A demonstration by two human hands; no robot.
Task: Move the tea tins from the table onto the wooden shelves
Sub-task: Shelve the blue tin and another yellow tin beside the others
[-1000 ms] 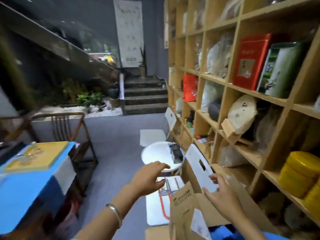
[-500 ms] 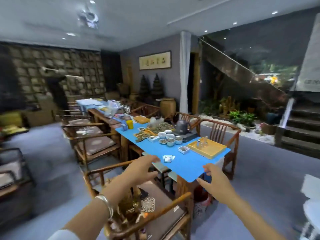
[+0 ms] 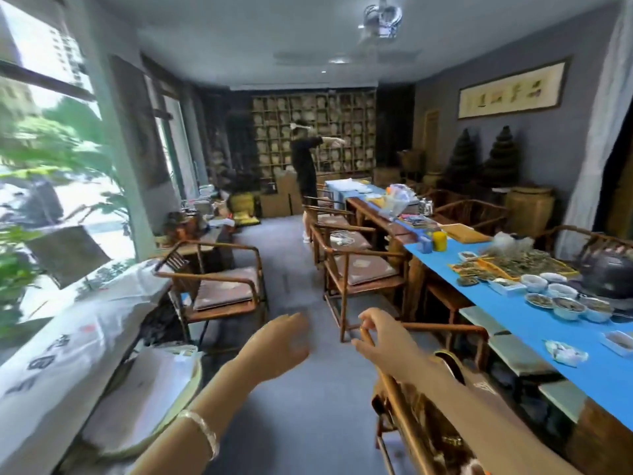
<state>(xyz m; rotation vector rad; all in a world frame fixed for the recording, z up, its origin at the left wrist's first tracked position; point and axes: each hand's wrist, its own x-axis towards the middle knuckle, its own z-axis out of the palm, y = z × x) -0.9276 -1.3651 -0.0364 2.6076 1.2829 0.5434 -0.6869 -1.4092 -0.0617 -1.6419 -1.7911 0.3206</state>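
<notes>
We note both hands carry nothing: the left hand (image 3: 279, 341) is loosely spread, the right hand (image 3: 383, 339) has relaxed, half-curled fingers. The blue tabletop (image 3: 534, 323) runs away to the right, nearer our right hand. One yellow tin (image 3: 439, 241) stands far along it.

Wooden chairs (image 3: 363, 269) line the aisle beside small bowls (image 3: 567, 306).

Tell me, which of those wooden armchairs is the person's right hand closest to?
The nearest armchair, at the bottom of the view: the right hand hovers just above its curved back rail. The other armchairs stand farther along the blue table.
</notes>
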